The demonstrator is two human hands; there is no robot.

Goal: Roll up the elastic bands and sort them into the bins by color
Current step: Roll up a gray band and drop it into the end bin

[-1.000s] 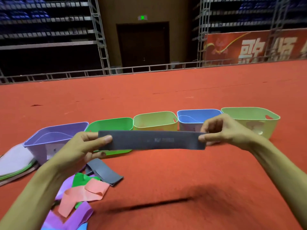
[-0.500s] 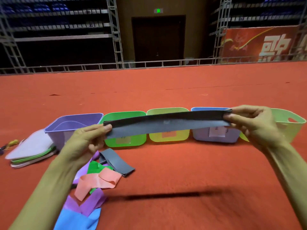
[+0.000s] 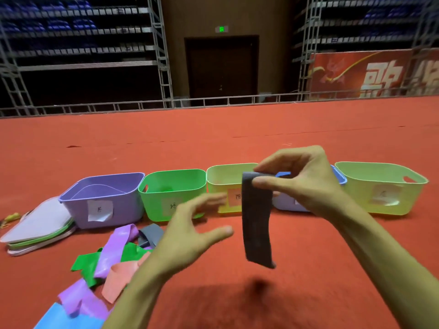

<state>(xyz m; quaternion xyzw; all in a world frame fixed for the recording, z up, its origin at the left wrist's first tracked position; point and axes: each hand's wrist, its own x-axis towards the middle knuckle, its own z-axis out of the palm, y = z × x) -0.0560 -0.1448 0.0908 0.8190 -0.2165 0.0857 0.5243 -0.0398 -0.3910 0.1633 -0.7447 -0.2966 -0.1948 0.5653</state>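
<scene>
Right hand [image 3: 306,184] pinches the upper end of the grey elastic band [image 3: 257,222] between thumb and fingers. The band hangs straight down below that hand, clear of the red floor [image 3: 308,293]. Left hand [image 3: 190,231] is released, fingers spread, just beside the band's lower half; no contact seen, though the hand is blurred. Judgement: the band is light, thin and limp, likely springy, so a roll will unwind unless pinched. Best hold: the free lower end, rolled upward toward the pinch.

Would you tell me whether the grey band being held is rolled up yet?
Not rolled: the grey band hangs down flat, pinched at its top by the right hand; the left hand is apart.
</scene>
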